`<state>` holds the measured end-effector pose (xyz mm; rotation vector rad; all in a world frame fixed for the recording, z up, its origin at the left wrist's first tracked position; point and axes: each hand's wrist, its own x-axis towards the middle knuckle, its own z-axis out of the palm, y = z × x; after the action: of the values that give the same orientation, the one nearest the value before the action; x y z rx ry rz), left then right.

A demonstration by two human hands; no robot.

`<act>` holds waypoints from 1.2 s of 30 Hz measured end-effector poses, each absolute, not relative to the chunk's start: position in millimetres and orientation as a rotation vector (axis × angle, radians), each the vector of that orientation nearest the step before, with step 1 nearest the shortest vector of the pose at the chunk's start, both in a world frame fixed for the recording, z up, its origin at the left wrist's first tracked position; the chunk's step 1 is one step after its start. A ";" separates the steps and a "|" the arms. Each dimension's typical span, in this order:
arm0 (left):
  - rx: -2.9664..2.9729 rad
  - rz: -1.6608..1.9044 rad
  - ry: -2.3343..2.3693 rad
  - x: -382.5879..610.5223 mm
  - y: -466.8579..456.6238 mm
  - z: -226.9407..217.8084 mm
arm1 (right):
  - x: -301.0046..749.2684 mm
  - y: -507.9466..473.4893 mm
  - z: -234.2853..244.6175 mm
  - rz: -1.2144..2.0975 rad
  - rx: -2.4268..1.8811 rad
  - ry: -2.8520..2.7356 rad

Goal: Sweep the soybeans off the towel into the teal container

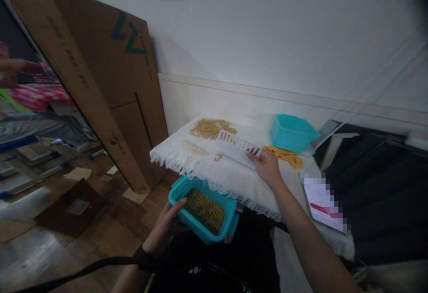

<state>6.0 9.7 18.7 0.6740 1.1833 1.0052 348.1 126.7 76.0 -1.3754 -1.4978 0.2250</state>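
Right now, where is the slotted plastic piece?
Head view, right of centre: the slotted plastic piece is in the right hand over the fringed cloth, beside the bean pile.

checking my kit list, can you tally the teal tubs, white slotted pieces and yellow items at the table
Teal tubs: 2, the held tub in the left hand and the other tub on the table
White slotted piece: 1, in the right hand
Yellow item: 1, next to the tub on the table
Total: 4
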 end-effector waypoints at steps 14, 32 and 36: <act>0.667 0.971 1.188 8.1 10.1 22.4 | 354.2 137.1 61.8 0.296 -1.367 -1.488; 0.693 0.978 1.177 5.4 10.6 20.3 | 353.6 128.7 64.0 0.381 -1.343 -1.583; 0.691 0.992 1.166 1.8 12.0 19.8 | 351.2 121.0 65.7 0.427 -1.313 -1.580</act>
<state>1.8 12.0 19.8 0.6911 1.1661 0.9916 351.2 121.0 65.7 -1.3129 -1.5801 0.4268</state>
